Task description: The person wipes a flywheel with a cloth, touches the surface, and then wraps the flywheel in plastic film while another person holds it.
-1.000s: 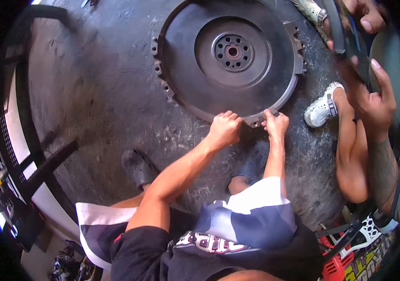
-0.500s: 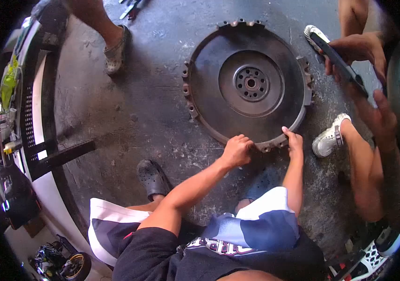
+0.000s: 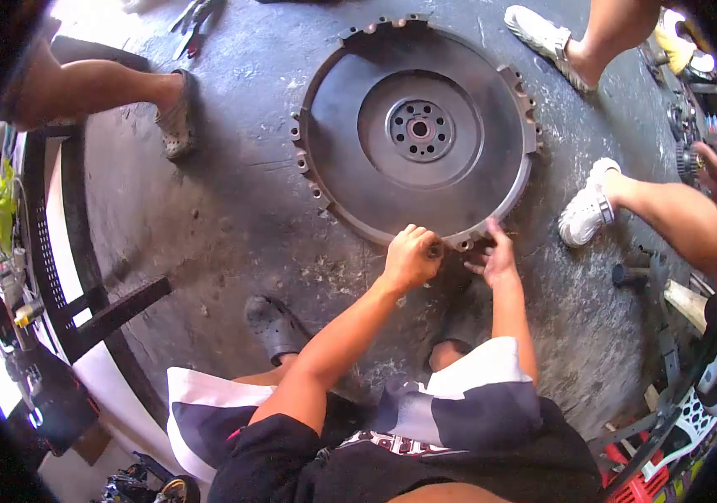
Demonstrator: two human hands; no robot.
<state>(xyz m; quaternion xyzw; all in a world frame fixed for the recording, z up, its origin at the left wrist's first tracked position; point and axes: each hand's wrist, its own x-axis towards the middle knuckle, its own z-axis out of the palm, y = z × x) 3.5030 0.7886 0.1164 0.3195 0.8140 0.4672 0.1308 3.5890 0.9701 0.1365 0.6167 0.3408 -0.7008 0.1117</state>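
Note:
A large dark metal flywheel [image 3: 342,159] fills the middle of the view, with a ring of bolt holes round its hub and groups of notched lugs along its rim. My left hand [image 3: 413,258] is closed in a fist at the near rim. A dark round spot shows in the curl of its fingers, and I cannot tell what it holds. Just to the right, my right hand [image 3: 497,256] has its fingers apart, one fingertip right at the rim beside a lug. Bare forearms reach in from below, and my clogs [image 3: 273,327] stand at the near side.
Another person's leg and grey clog [image 3: 176,121] stand at left; a person in white clogs [image 3: 589,205] stands at right. A dark metal frame [image 3: 115,306] juts in from the left. Tools [image 3: 191,29] lie at top left, and assorted parts [image 3: 694,411] crowd the lower right.
My right hand has loosened from the rim and spread its fingers. My left hand stays closed at the rim. The view has shifted, and the right-hand person's phone-like object has moved away from the flywheel.

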